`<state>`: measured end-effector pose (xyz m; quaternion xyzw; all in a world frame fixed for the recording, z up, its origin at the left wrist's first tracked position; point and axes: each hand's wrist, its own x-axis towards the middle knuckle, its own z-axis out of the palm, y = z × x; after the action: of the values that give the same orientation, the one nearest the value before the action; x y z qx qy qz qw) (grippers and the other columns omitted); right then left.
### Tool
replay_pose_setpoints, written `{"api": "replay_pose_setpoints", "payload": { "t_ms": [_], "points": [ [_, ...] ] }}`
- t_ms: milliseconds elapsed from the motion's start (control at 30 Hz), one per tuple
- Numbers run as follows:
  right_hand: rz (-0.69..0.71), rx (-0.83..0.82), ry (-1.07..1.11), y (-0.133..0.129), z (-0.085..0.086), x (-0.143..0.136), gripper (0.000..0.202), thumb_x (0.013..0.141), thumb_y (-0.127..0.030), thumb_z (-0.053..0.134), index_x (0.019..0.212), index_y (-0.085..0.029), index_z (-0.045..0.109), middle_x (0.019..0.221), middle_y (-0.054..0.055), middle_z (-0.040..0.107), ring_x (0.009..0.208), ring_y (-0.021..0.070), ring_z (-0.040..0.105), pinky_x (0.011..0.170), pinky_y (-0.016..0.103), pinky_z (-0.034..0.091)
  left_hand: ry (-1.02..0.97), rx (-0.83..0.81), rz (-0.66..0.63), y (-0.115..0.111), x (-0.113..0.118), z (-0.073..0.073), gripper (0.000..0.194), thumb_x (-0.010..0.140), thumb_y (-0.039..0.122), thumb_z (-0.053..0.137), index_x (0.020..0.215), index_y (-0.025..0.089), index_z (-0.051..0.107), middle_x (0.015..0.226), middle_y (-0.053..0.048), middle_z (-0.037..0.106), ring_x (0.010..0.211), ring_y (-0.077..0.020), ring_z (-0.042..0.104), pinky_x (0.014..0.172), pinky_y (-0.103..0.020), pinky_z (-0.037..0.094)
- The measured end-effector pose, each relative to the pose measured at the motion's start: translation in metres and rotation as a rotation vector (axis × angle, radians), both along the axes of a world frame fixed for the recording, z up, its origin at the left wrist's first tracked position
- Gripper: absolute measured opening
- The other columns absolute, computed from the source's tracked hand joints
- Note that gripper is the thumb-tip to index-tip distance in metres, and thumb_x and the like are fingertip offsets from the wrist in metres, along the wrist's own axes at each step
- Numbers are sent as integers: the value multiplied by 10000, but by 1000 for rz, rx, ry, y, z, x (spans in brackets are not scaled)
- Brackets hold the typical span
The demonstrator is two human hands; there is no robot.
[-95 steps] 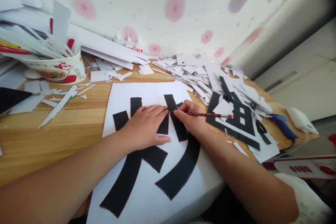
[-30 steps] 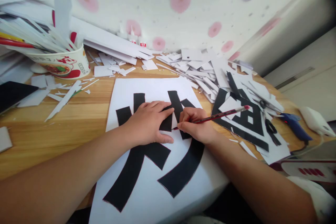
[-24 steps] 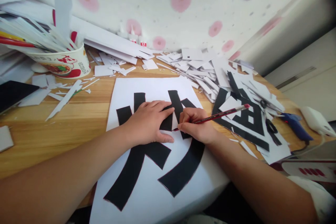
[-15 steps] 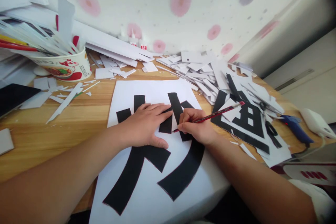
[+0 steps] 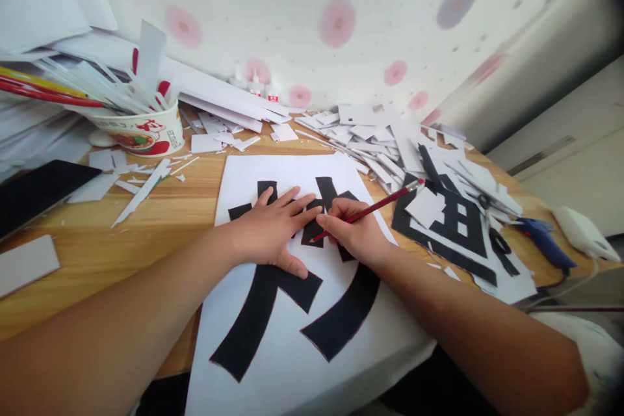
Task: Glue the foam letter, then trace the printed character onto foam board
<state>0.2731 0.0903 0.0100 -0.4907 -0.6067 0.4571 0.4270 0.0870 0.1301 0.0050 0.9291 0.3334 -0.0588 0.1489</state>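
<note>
A large white sheet (image 5: pixel 287 364) lies on the wooden table, with black cut-out shapes (image 5: pixel 253 325) forming a character on it. My left hand (image 5: pixel 273 227) rests flat over the upper shapes, fingers spread, pressing on them and holding nothing. My right hand (image 5: pixel 358 227) grips a red pencil (image 5: pixel 377 206). The pencil's tip touches or hovers just over a small black piece (image 5: pixel 312 216) between the two hands. Beneath my right hand, a long slanted black piece (image 5: pixel 324 187) is partly hidden. A curved black stroke (image 5: pixel 344 322) lies below that hand.
A paper tub (image 5: pixel 170 133) full of strips and pens stands at the left, near a black tablet-like object (image 5: pixel 43 192). White scraps (image 5: pixel 355 133) are heaped at the back. Scissors (image 5: pixel 502 244), a blue glue gun (image 5: pixel 546 244) and another black character (image 5: pixel 448 234) lie right.
The pencil tip has moved left onto the small black piece, and the pencil is tilted more steeply. My left fingers are spread wider. The camera view has shifted slightly.
</note>
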Motion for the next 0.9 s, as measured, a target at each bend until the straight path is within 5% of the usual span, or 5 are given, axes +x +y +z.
{"api": "replay_pose_setpoints", "payload": {
  "t_ms": [200, 900],
  "points": [
    [37, 144, -50, 0, -9, -7, 298, 772, -256, 604, 529, -205, 438, 484, -44, 525, 422, 79, 427, 421, 218, 332, -1, -18, 2, 0, -1, 0, 1083, 614, 736, 625, 1485, 266, 185, 1582, -78, 54, 1434, -356, -51, 1076, -668, 5],
    [-30, 75, -193, 1, -8, -3, 250, 676, -164, 565, 505, -211, 389, 458, -54, 490, 393, 62, 391, 367, 192, 305, -22, 3, -13, 5, -3, -9, 1158, 563, 818, 592, 1493, 298, 138, 1584, -92, 51, 1429, -383, -28, 1061, -671, -25]
  ]
}}
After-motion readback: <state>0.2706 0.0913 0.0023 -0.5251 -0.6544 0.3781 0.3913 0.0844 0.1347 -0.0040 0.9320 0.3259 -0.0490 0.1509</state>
